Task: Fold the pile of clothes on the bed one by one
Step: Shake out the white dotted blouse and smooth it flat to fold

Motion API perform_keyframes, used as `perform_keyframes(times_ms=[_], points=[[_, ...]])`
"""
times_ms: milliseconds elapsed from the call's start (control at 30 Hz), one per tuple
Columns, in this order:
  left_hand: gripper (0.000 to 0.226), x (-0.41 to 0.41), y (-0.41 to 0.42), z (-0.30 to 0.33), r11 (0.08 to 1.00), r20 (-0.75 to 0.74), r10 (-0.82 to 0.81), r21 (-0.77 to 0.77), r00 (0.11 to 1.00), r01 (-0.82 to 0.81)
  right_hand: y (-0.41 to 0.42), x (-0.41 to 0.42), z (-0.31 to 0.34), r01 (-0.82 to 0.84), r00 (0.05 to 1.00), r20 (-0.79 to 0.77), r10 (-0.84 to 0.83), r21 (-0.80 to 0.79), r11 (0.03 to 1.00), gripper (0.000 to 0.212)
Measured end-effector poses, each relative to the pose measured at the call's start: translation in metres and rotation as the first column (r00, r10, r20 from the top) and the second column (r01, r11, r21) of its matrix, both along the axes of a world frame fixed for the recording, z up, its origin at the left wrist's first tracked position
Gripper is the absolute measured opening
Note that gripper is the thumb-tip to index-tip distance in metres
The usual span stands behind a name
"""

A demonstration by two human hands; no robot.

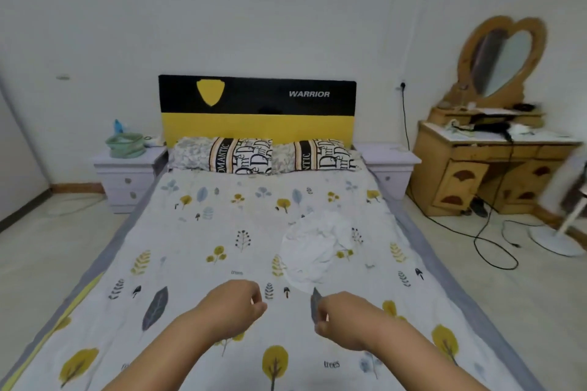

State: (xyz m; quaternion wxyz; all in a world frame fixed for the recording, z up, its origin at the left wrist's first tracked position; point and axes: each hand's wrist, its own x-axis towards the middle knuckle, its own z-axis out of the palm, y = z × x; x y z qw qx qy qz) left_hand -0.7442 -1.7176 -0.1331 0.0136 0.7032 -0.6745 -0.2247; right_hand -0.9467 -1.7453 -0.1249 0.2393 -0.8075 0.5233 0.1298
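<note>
White crumpled garment point(317, 247): right of centre on patterned bed point(197, 232).
Left hand point(236, 305): curled, empty.
Right hand point(341, 316): pinching grey fabric corner point(315, 305).
Risk: thin pinch slips off.

Head view, bed point(222, 232) foot toward headboard point(257, 105); edges blurred.
</note>
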Motion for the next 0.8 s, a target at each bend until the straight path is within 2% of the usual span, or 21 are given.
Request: perform_keyframes(times_ms=[167, 333, 633, 800], points=[[0.021, -0.052, -0.051, -0.026, 0.999, -0.024, 0.005, 0.051, 1.000, -0.003, -0.047, -0.067, -0.014, 0.040, 0.999, -0.008, -0.040, 0.033, 0.999, 0.034], [0.012, -0.078, -0.093, -0.062, 0.993, -0.019, 0.015, 0.118, 1.000, -0.013, -0.099, -0.099, -0.048, 0.060, 0.998, -0.042, -0.057, 0.072, 0.996, 0.032], [0.011, -0.079, -0.179, -0.137, 0.988, 0.081, 0.041, 0.147, 0.996, -0.053, -0.194, -0.108, -0.134, 0.107, 0.994, -0.022, -0.106, 0.067, 0.992, 0.023], [0.025, -0.073, -0.235, -0.201, 0.990, 0.104, 0.030, 0.132, 0.994, -0.043, -0.245, -0.095, -0.207, 0.147, 0.989, 0.002, -0.148, 0.055, 0.988, 0.027]])
